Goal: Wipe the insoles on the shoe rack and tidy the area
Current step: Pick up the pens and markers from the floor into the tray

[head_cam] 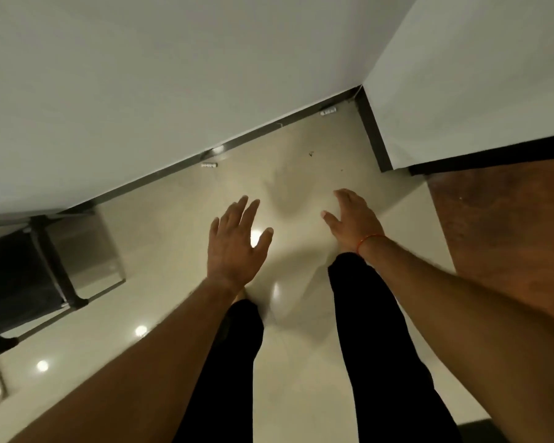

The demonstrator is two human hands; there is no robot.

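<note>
Fingers of left hand (pixel 234 244) & right hand (pixel 354 219) splayed, empty; shoe rack (pixel 53 260) dark, cropped at L edge.

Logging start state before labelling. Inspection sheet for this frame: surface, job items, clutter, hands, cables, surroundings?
Surface: glossy beige floor, lights reflected.
Job's things: dark shoe rack at left edge; no insoles or cloth seen.
Clutter: small white item and a second one against the baseboard; dark specks nearby.
Hands: left hand and right hand open, holding nothing.
Cables: nothing seen.
Surroundings: white walls, brown panel at right.
</note>
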